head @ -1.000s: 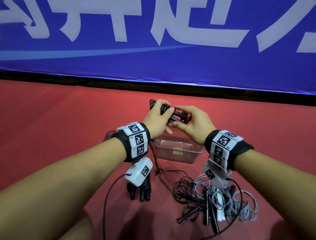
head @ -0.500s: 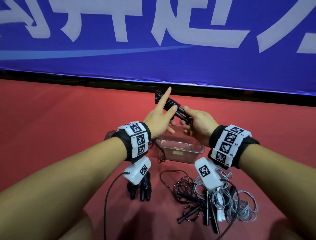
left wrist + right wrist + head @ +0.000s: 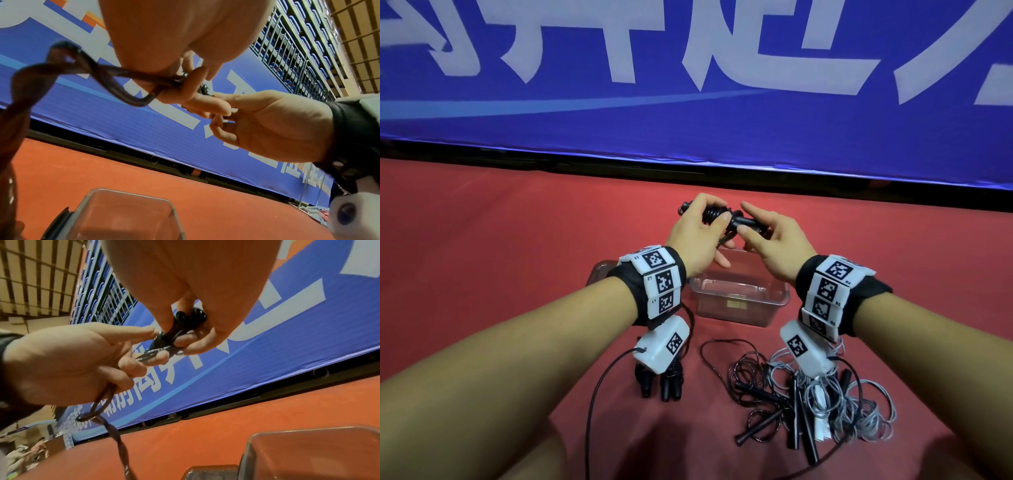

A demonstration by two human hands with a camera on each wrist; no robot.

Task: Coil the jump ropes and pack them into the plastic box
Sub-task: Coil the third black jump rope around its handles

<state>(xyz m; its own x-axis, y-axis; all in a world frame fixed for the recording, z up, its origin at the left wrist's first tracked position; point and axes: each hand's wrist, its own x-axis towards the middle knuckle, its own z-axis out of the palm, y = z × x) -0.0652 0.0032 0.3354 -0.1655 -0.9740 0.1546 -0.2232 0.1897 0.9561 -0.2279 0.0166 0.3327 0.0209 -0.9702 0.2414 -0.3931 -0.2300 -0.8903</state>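
Both hands worked above the clear plastic box (image 3: 739,301), which sat on the red floor (image 3: 517,240) just below our wrists, probably so the finished bundle could drop straight in. Our left hand (image 3: 697,236) curled its thumb and fingers round the black jump rope (image 3: 726,219), clamping the paired handles and the cord wound on them. Our right hand (image 3: 774,240) pinched the other end of the handles (image 3: 185,319) between thumb and fingers, with the forefinger stretched out along them; we judged that it steadied the bundle while the left hand kept the turns from slipping. The bundle's long axis ran roughly level from hand to hand, across our view, one end poking out past the left hand's knuckles and the other ending at the right hand.

From the left palm a loose loop of cord (image 3: 86,76) still hung free and trailed downward, so we took the winding to be unfinished. The box looked empty.

Nearer to us than the right wrist lay a tangle of uncoiled ropes (image 3: 808,404), black and grey, handles pointing every way. Under the left wrist rested a wound black bundle (image 3: 661,383), its handles pointing toward us; the wrist camera hid most of it. Beside the box on the left hand's side lay what seemed to be its lid (image 3: 601,274).
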